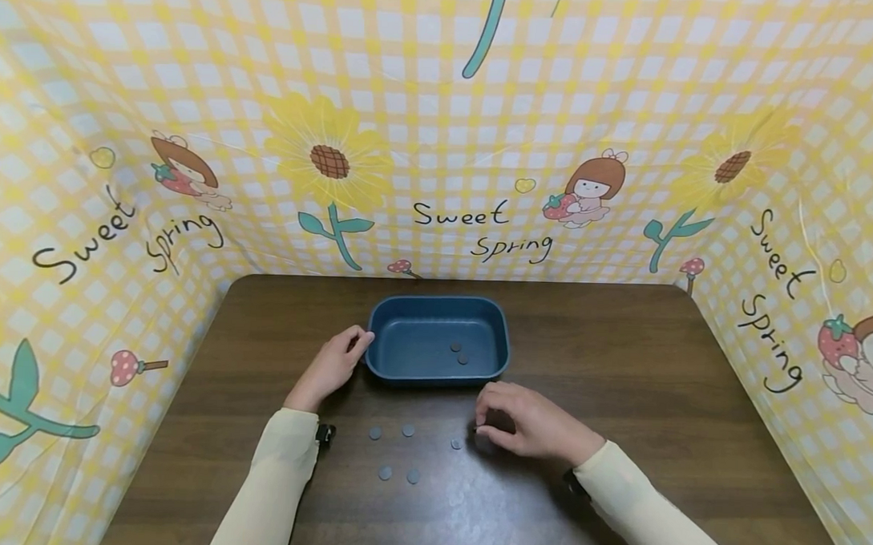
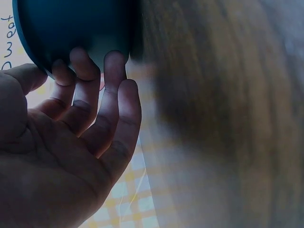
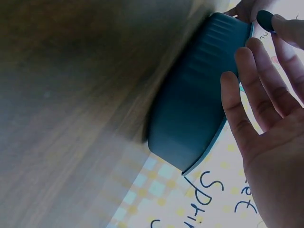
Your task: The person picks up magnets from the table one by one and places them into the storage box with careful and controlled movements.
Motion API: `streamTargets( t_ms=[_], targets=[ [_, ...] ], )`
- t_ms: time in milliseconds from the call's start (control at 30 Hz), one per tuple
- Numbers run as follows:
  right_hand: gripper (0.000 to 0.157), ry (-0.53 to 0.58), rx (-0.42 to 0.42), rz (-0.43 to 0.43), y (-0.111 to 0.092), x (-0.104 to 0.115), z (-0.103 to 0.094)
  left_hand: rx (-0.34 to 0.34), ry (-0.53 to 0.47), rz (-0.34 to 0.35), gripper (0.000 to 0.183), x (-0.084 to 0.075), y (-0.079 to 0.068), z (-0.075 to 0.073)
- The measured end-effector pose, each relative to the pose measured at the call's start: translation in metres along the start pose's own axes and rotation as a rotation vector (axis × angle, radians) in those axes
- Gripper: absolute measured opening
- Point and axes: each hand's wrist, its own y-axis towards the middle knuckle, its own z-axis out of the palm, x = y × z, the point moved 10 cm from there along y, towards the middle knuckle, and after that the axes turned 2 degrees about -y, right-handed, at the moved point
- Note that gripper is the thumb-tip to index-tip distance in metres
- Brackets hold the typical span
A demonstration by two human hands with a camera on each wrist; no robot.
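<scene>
A dark blue rectangular dish (image 1: pixel 436 378) stands on the table with two small grey coins (image 1: pixel 455 348) lying inside it. My left hand (image 1: pixel 334 367) grips its left end, thumb (image 2: pixel 33 77) at the rim and curled fingertips against the outer wall. Just in front of the dish's right front corner is my right hand (image 1: pixel 528 420). Between its thumb and forefinger it pinches a coin (image 3: pixel 265 21), seen as a dark disc in the right wrist view; the other fingers are spread beside the dish wall. Several more coins (image 1: pixel 408 430) lie flat on the table between the two forearms.
The brown wooden table (image 1: pixel 621 351) meets a yellow checked cloth (image 1: pixel 441 144) at the back and both sides. A single coin (image 1: pixel 456 443) lies close to the left of my right fingertips. Dark bands (image 1: pixel 326 435) circle both wrists over pale sleeves.
</scene>
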Motion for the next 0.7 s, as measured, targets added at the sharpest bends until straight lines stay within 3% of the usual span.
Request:
streamTargets(
  t_ms=[367, 700],
  targets=[
    [0.019, 0.041, -0.070, -0.051, 0.019, -0.001, -0.025, -0.004, -0.013, 0.005, 0.041, 0.000, -0.001, -0.002],
    [0.016, 0.056, -0.071, 0.000, 0.036, -0.011, -0.034, -0.007, -0.001, 0.001, 0.039, -0.001, -0.001, -0.001]
  ],
)
